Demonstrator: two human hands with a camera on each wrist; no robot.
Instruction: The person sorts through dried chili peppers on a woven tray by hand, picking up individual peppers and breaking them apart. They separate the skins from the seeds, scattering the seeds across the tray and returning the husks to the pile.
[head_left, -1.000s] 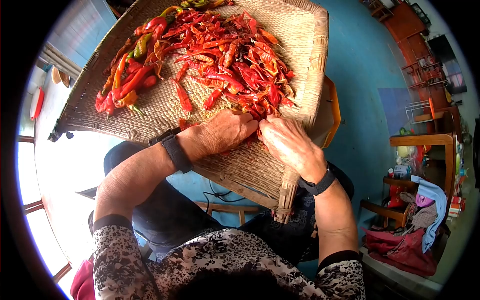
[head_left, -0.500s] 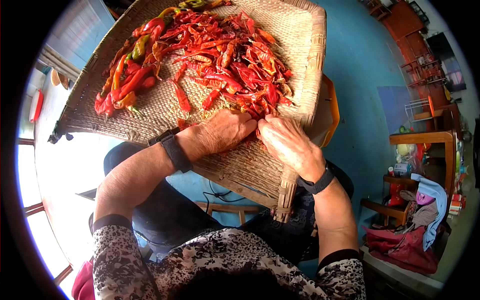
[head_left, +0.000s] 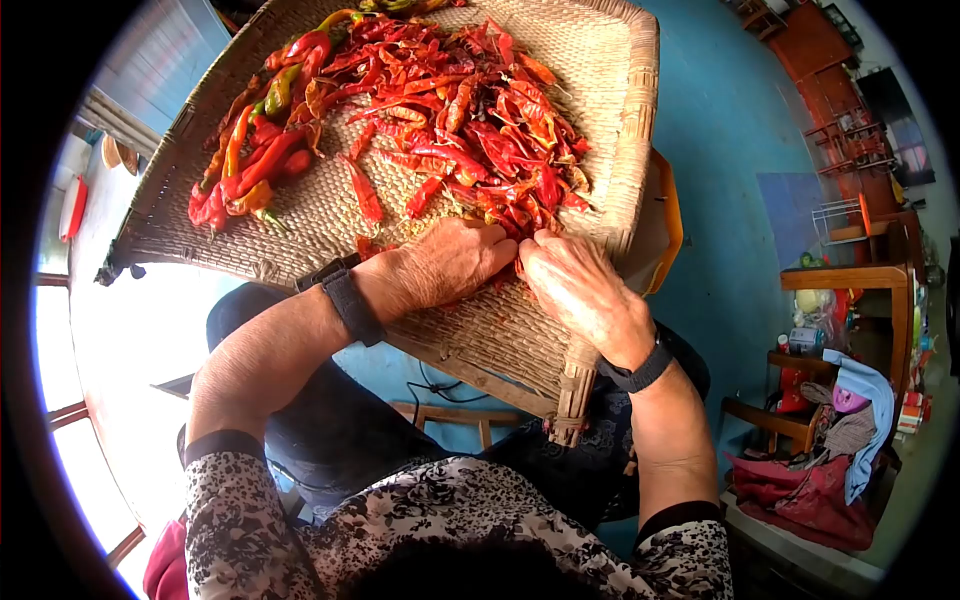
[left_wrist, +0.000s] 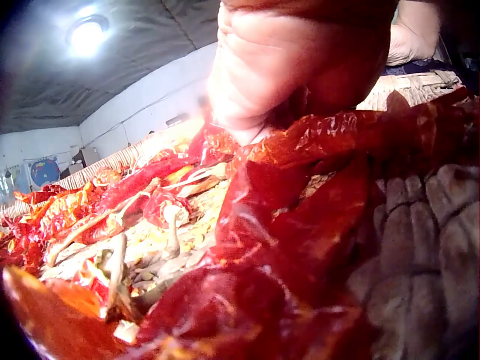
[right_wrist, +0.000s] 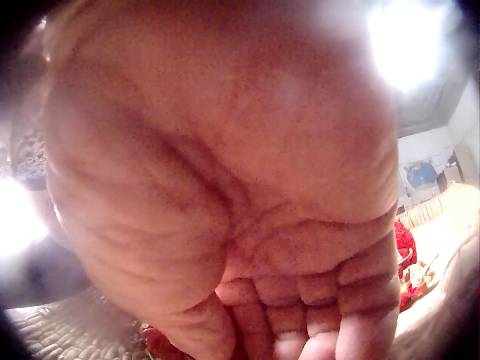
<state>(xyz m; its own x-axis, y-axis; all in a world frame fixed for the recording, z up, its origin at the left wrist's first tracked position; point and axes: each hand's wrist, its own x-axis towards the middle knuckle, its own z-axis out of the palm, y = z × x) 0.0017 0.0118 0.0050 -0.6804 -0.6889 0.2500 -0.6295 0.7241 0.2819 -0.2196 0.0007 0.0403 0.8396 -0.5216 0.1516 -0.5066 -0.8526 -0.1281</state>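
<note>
My left hand [head_left: 450,262] and right hand [head_left: 582,288] meet at the near side of a woven tray [head_left: 480,345], knuckles up. Both hands have curled fingers and pinch a dried red chili [left_wrist: 330,139] between them; in the head view the fingertips and most of that chili are hidden. Red chili skins lie right under the left hand in the left wrist view. In the right wrist view, the palm [right_wrist: 247,150] fills the picture with its fingers bent inward. A heap of dried red chilies [head_left: 470,140] spreads just beyond the hands, with pale seeds [head_left: 400,195] beside it.
Fresher red, orange and green peppers [head_left: 265,160] lie along the tray's left side. The raised tray rim [head_left: 640,90] bounds the right. An orange-edged container [head_left: 665,225] stands beneath that side. Farther right, clothes [head_left: 810,490] cover a chair on the blue floor [head_left: 710,150].
</note>
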